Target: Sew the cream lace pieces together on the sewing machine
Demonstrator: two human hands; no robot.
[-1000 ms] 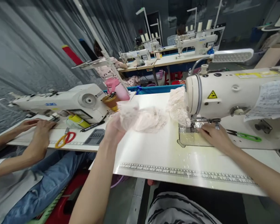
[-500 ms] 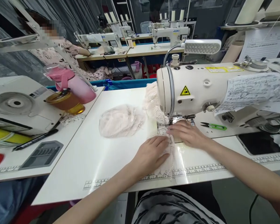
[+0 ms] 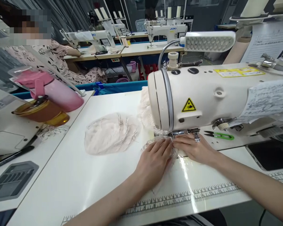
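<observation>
Pale pink lace piece (image 3: 148, 145): thin, sheer, w/ frilly edge, lying flat on white table (image 3: 89, 182), far end at presser foot (image 3: 179, 134), mostly covered by left hand (image 3: 154, 161) & right hand (image 3: 194, 150), both flat on it.

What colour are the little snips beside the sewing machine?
Green, with dark blades. The snips show best in the head view, near the right hand.

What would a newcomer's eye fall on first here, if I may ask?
The white sewing machine dominates the right, with the left hand and right hand pressing lace fabric flat beneath its head. A pale pink fabric pile lies left of them, a pink bottle beyond.
</observation>
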